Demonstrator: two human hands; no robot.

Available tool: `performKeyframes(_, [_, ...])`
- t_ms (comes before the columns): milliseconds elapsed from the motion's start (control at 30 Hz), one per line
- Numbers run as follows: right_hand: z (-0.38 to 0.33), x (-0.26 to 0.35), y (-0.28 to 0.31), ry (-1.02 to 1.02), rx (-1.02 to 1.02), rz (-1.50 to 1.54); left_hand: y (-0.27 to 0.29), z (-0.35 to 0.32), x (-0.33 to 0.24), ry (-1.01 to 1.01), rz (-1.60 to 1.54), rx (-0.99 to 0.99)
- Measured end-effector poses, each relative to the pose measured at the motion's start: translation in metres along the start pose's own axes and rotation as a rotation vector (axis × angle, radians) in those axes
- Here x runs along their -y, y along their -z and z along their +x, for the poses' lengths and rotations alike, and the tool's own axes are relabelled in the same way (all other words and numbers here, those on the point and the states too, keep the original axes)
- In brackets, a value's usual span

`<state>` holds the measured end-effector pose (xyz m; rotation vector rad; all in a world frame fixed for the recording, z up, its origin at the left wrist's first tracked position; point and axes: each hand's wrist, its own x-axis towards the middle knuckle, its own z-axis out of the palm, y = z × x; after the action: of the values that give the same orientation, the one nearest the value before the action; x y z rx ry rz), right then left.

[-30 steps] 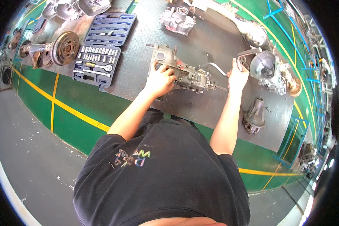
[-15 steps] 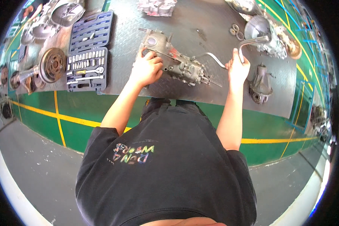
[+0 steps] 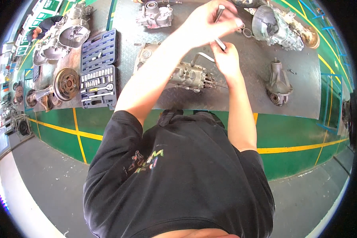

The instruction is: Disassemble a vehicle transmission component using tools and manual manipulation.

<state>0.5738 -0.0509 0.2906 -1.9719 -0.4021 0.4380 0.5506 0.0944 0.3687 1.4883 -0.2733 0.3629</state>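
A silver crank-shaped speed brace (image 3: 204,55) rises from the far side of a greasy metal gearbox (image 3: 192,77) lying on the bench. My right hand (image 3: 229,61) is closed round the brace's bent part. Farther up, my left hand (image 3: 210,25) is on the brace's upper bar, whose end sticks out above the fingers; these are partly smeared by motion. My left forearm crosses over the gearbox and hides its middle. Where the brace meets the gearbox is hard to make out.
An open blue socket set case (image 3: 98,85) lies on the left, beside a rusty hub disc (image 3: 66,84). Metal casings (image 3: 154,16) stand at the back and a bell housing (image 3: 265,25) at back right. A differential-like part (image 3: 279,83) sits right. A person (image 3: 43,27) is far left.
My left hand has left the gearbox and moved up and right onto the brace. My right hand has shifted left with the brace, which has swung leftward. The view has shifted slightly.
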Motion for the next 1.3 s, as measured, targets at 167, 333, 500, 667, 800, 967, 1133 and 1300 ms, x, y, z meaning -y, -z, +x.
performKeyframes(167, [0.0,0.002,0.003,0.064,0.042,-0.037,0.034,0.001,0.034,0.178,-0.569,0.437])
performKeyframes(333, [-0.01,-0.004,-0.004,-0.012,-0.012,0.043,0.047,-0.034,0.069,0.269,-0.672,0.381])
performKeyframes(500, [-0.003,-0.01,-0.015,-0.046,-0.033,0.2,0.044,-0.045,0.062,0.093,-0.526,0.218])
performKeyframes(667, [0.0,-0.015,-0.027,0.094,-0.071,0.417,0.042,-0.05,0.08,-0.159,-0.019,0.069])
performKeyframes(800, [-0.016,-0.015,-0.031,0.048,-0.095,0.47,0.051,-0.054,0.089,-0.008,-0.311,0.072])
performKeyframes(967, [-0.024,-0.014,-0.032,0.164,-0.134,0.31,0.067,-0.022,0.064,-0.17,-0.119,0.333])
performKeyframes(1133, [-0.005,-0.015,-0.034,0.136,-0.138,0.474,0.061,0.005,0.059,0.285,-0.734,0.53])
performKeyframes(1300, [0.019,-0.015,-0.035,-0.051,-0.333,0.518,0.044,0.001,0.095,0.244,-1.099,0.273])
